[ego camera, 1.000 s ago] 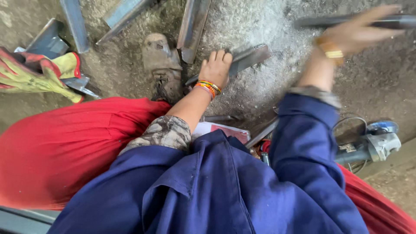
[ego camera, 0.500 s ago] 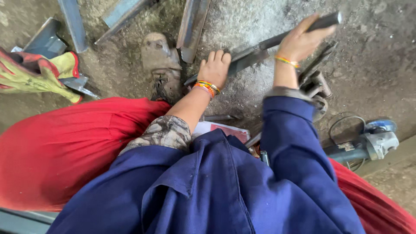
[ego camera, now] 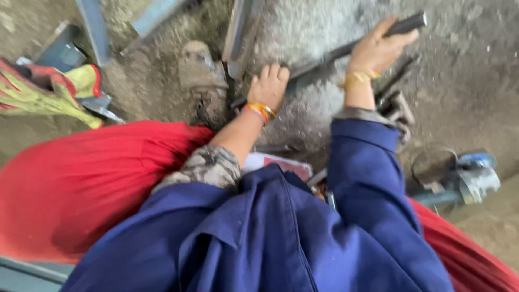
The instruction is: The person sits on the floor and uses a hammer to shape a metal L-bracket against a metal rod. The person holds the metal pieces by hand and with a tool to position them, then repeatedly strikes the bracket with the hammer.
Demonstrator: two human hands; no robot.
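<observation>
Head view shows a person crouched over a dusty, gritty floor [ego camera: 476,65], with both hands on a long dark metal bar [ego camera: 324,64] that lies slanted across it. The right hand [ego camera: 378,51] is clamped round the bar near its upper end, fingers wrapped over it and thumb on top, with the tip of the bar sticking out past the grip. The left hand [ego camera: 270,85] rests on the lower part of the same bar, fingers curled down over it and pressing it to the floor; whether it truly closes round the metal cannot be told. The bar looks like stiff, heavy steel, hard-edged and probably gritty rather than slick, so a full wrap near one end with the other hand steadying the middle suits it. Other grey steel sections [ego camera: 243,32] lie just beyond the hands, a worn shoe [ego camera: 200,67] sits near the left hand, a yellow and red glove [ego camera: 48,92] lies well to the left, and an angle grinder [ego camera: 470,178] lies near the right elbow. The bar's lower end is hidden behind the left hand, and motion blur smears the small metal parts under the right wrist.
</observation>
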